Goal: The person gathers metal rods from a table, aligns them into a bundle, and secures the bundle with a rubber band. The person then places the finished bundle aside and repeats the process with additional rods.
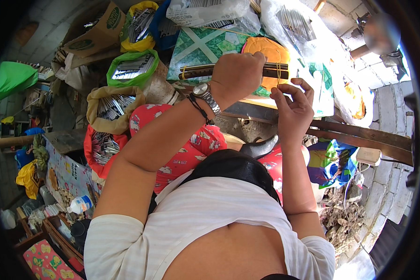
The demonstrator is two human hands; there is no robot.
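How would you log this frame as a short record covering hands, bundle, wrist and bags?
left hand: closed around the bundle
right hand: thumb and fingertip pinching the right band
bundle: dark, long; a yellow band at each end
left wrist: watch
bags: green bag, tan bag and red bag, holding thin rods

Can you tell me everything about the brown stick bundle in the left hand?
The long, straight bundle looks dark brown and wooden, with a yellow band near each end. It runs almost crosswise in the picture's upper middle. The left hand grips its middle, hiding that part. The right hand seems to pinch the right-end band, which hangs down in a thin strand.
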